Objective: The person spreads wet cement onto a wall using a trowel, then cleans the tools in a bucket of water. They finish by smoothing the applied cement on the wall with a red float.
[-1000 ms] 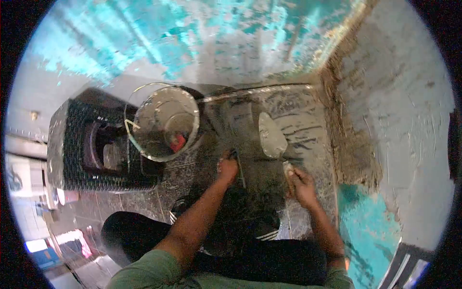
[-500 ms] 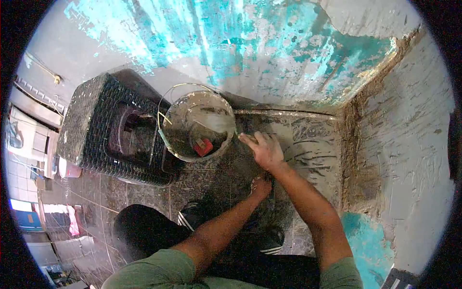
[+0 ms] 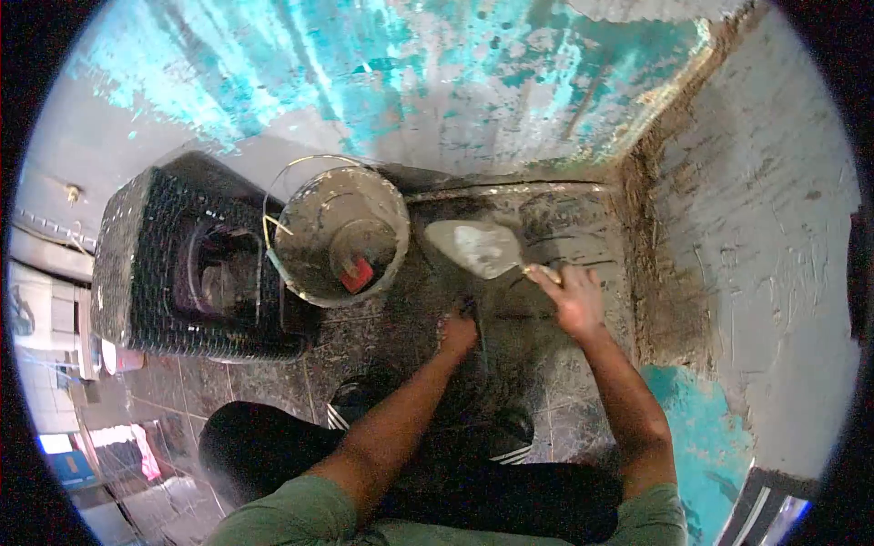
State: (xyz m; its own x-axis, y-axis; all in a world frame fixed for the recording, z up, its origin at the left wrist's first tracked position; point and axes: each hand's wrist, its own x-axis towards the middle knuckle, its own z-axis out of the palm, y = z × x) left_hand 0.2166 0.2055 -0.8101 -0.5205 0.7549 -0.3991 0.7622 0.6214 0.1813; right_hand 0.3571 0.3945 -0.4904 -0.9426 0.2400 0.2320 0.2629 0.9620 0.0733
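My right hand (image 3: 579, 296) is closed around the handle of a pointing trowel (image 3: 443, 238). The broad blade points left over the floor, just right of the bucket, with a pale wet patch on its face. My left hand (image 3: 458, 335) is curled lower down, between the bucket and my right forearm. A dark shape shows at its fingers, too dim to name. The mortar-smeared bucket (image 3: 401, 214) stands upright, its wire handle resting toward the left. Inside it lies a red block-like object (image 3: 357, 275), partly hidden in the grey contents.
A black wicker-patterned box (image 3: 127, 264) with an opening stands left of the bucket. Behind is a wall (image 3: 546, 100) with peeling turquoise paint. At right rises a grey plastered wall (image 3: 765, 264), with rough brown mortar (image 3: 642, 237) along the corner. My shoes (image 3: 514, 432) rest on dirty floor tiles.
My right hand has moved right, away from the bucket's rim, and the trowel blade now shows clearly. My left hand remains low and closed. The camera view has shifted.
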